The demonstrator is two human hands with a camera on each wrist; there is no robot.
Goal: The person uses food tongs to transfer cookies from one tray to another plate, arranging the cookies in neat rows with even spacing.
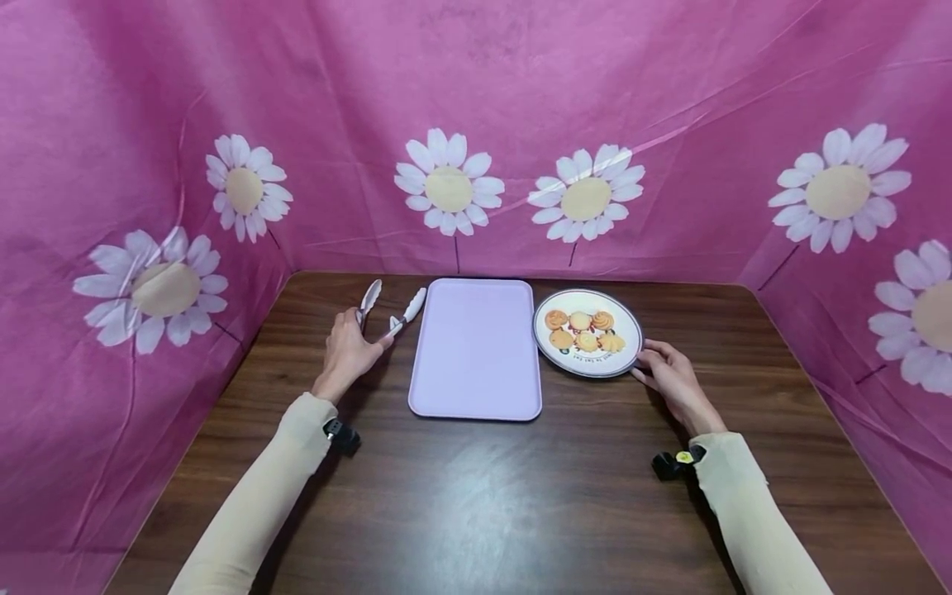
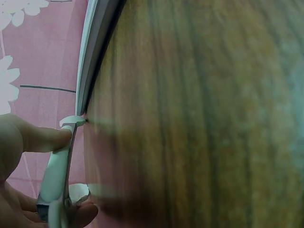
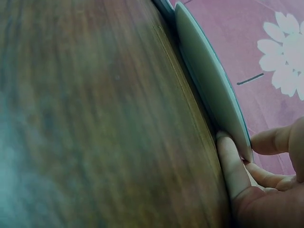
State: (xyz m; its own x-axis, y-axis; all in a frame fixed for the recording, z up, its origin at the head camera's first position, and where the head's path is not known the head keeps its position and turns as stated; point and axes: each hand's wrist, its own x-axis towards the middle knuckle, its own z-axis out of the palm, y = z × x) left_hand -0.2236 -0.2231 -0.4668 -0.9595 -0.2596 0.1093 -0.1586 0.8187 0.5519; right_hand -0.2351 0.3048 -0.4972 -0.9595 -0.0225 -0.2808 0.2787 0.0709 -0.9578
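Note:
My left hand (image 1: pixel 351 351) holds a pair of tongs (image 1: pixel 411 307) with white tips, left of a lilac tray (image 1: pixel 476 347). Their two arms are spread apart, and the tips point away from me. In the left wrist view, a finger or thumb presses along one arm of the tongs (image 2: pixel 56 175). On the right, my right hand (image 1: pixel 673 380) pinches the rim of a white plate (image 1: pixel 550 351) with a dark edge line. Several golden cookies (image 1: pixel 587 341) lie on it. The right wrist view shows fingers above and below the rim of the plate (image 3: pixel 213 85).
The tray lies flat in the middle of a dark wood table (image 1: pixel 476 504), close to the plate's left side. A pink cloth (image 1: pixel 521 83) with white daisies hangs behind and on both sides. Each wrist carries a small black camera (image 1: pixel 342 436).

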